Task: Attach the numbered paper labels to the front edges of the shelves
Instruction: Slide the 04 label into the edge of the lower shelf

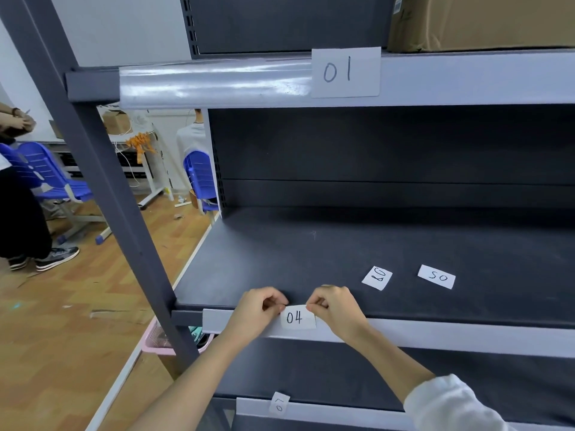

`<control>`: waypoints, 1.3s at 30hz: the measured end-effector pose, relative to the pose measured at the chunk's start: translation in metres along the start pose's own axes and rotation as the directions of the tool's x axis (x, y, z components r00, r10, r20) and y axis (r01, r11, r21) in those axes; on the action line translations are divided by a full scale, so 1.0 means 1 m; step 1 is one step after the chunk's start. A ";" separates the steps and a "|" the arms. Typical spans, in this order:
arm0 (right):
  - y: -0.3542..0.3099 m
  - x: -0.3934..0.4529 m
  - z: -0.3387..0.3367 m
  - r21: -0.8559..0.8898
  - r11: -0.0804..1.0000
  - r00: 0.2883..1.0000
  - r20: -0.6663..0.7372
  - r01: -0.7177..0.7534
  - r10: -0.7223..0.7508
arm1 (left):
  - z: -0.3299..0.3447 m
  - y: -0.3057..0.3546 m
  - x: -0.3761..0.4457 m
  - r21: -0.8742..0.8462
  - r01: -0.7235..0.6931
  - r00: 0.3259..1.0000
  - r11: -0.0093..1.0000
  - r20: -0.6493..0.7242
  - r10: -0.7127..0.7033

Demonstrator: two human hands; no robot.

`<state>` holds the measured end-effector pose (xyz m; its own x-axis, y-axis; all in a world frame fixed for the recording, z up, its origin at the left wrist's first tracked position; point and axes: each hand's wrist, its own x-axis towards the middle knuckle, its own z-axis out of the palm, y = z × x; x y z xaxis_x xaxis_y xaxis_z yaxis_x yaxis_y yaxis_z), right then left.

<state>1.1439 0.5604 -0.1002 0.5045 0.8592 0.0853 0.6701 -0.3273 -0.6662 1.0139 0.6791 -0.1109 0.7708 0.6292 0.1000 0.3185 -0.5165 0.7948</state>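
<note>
Paper label corners (298, 318) under fingers (314, 306)

Cardboard box (482, 21), blue chairs (46, 174), pink basket (155, 340), wooden floor (62, 321)

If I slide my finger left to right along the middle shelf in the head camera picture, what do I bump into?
Left hand → label 04, pinched at its top corners by both hands → right hand → loose label lying on the shelf → another loose label farther right.
</note>
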 end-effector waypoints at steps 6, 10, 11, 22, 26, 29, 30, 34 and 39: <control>0.002 -0.003 0.004 -0.011 1.000 1.000 -0.003 -0.014 0.014 | 0.000 -0.002 0.001 0.034 -0.010 1.000 0.999 0.022 0.010; 0.004 -0.005 0.005 -0.023 1.000 1.000 0.000 -0.012 0.012 | 0.000 0.000 0.001 0.057 -0.020 1.000 0.998 0.022 0.018; 0.003 -0.005 0.005 -0.029 1.000 1.000 0.002 -0.007 0.007 | 0.000 0.000 0.001 0.061 -0.022 0.999 0.998 0.025 0.020; -0.001 -0.002 -0.002 -0.013 0.999 0.999 0.040 -0.036 0.037 | -0.004 0.004 0.005 0.130 -0.002 0.999 0.991 0.045 -0.004; -0.002 0.000 -0.007 0.028 0.998 0.994 0.093 -0.058 0.055 | -0.008 0.005 0.009 0.149 0.033 0.994 0.988 0.100 -0.049; -0.001 0.000 -0.008 0.022 0.998 0.992 0.107 -0.065 0.062 | -0.009 0.006 0.011 0.167 0.043 0.988 0.985 0.138 -0.067; 0.000 0.001 -0.008 0.014 0.998 0.991 0.112 -0.068 0.066 | -0.009 0.007 0.012 0.175 0.043 0.987 0.984 0.146 -0.069; 0.000 0.001 -0.007 -0.015 0.999 0.992 0.116 -0.039 0.041 | -0.008 0.011 0.012 0.228 0.031 0.984 0.973 0.162 -0.070; 0.000 0.003 -0.006 -0.049 0.999 0.991 0.133 -0.015 0.022 | -0.010 0.016 0.011 0.334 0.009 0.977 0.943 0.199 -0.080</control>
<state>1.1483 0.5603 -0.0951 0.4420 0.8966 -0.0284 0.6882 -0.3592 -0.6304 1.0223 0.6838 -0.0914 0.8374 0.5400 -0.0851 0.4913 -0.6752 0.5502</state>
